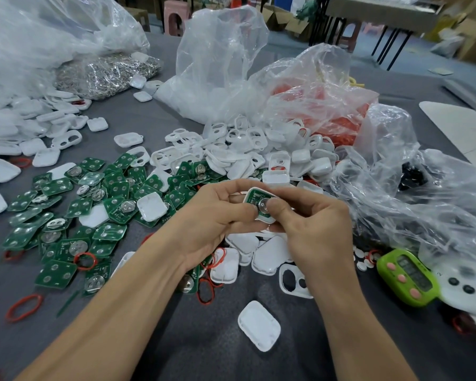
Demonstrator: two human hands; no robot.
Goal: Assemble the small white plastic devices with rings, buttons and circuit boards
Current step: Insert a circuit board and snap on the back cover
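Assembly check: small white plastic shell with green circuit board seated inside (254,200), held above grey worktop (204,339), left hand (217,218) gripping its rim with curled fingers, right hand (316,235) pinching it, thumb on board; judged light, rigid, slippery, so best held by the edges.

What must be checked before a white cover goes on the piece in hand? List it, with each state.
1. Circuit board lies inside white shell: ok.
2. Coin cell on circuit board: ok.
3. Left hand grips white shell: ok.
4. Right hand pinches white shell, thumb on coin cell: ok.
5. Loose white cover on table, nearby: ok.
6. Buttons under circuit board: cannot tell, hidden.
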